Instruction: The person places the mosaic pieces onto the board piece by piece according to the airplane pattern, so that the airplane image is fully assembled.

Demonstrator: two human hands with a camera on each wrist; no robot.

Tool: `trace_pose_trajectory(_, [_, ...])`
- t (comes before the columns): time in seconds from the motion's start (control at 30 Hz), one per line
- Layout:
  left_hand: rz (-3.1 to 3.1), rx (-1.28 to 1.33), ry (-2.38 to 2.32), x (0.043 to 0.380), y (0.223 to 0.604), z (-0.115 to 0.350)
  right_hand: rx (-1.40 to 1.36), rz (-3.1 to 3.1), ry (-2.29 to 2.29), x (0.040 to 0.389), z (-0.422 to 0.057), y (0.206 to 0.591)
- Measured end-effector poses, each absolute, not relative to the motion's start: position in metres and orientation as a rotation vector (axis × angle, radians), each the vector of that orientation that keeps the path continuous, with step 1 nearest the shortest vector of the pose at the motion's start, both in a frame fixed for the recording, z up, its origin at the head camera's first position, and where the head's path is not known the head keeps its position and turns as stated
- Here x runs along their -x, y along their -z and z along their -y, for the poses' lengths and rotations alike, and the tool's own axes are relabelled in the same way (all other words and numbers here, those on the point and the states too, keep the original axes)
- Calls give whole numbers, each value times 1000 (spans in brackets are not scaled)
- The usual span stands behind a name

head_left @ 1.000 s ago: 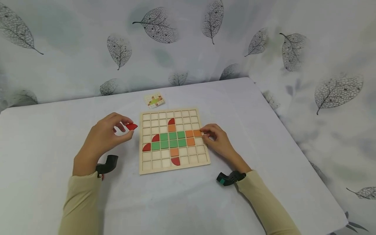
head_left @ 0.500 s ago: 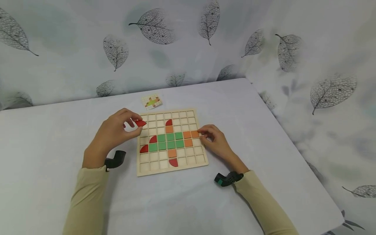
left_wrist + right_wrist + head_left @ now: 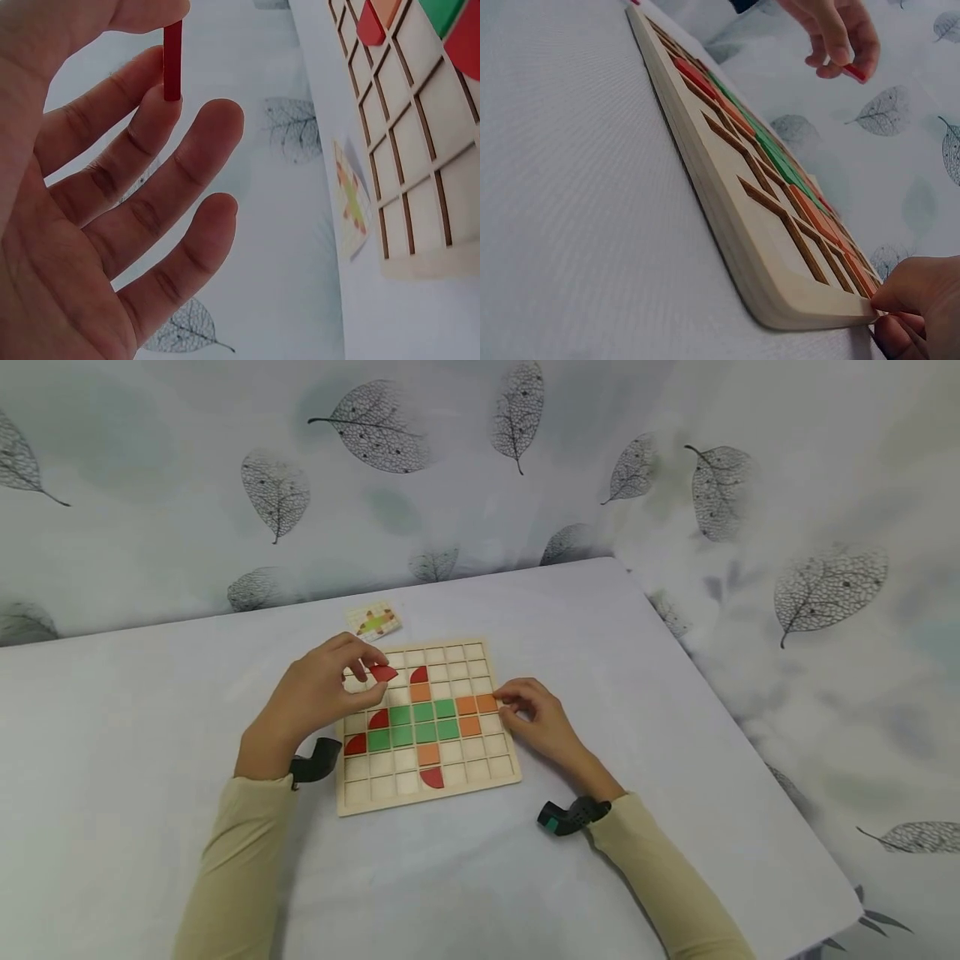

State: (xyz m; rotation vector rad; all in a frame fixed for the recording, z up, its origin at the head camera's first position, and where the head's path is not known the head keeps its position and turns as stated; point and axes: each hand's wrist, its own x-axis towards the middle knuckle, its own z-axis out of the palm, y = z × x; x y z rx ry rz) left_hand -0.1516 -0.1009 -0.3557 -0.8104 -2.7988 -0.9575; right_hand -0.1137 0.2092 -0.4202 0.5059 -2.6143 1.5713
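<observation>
My left hand [image 3: 303, 697] pinches a red quarter-round tile [image 3: 383, 673] between thumb and fingertips, above the upper left of a wooden grid board [image 3: 497, 745]. In the left wrist view the red tile [image 3: 172, 64] shows edge-on, with the other fingers spread. My right hand [image 3: 543, 722] grips the board's right edge, beside the end orange tile [image 3: 487, 702]; thumb and curled fingers meet that rim in the right wrist view. Two rows of green tiles [image 3: 423, 712] fill the board's middle. Red quarter-round tiles [image 3: 378, 719] and more orange tiles [image 3: 428, 754] lie around them.
Behind the board lies a small pattern card [image 3: 373, 621] with a coloured figure on a grid. A white cloth covers the table [image 3: 420, 885]. Leaf-printed fabric [image 3: 450, 460] hangs behind and to the right. Black camera mounts [image 3: 315, 762] sit on both wrists.
My left hand has carried the red tile rightward, from beside the board to over its upper left cells. My right hand stays at the board's right edge. The head view has shifted slightly.
</observation>
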Motion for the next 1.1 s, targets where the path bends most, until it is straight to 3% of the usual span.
trace_pose_trajectory(0.27, [2825, 862, 960, 155, 356, 88, -530, 2612, -1589, 111, -203, 409])
trace_pose_trajectory(0.53, [2752, 974, 1060, 161, 365, 69, -505, 2605, -1561, 125, -214, 442])
trace_pose_trajectory(1.1, [2668, 1160, 1145, 171, 382, 36, -531, 2590, -1600, 126, -222, 448])
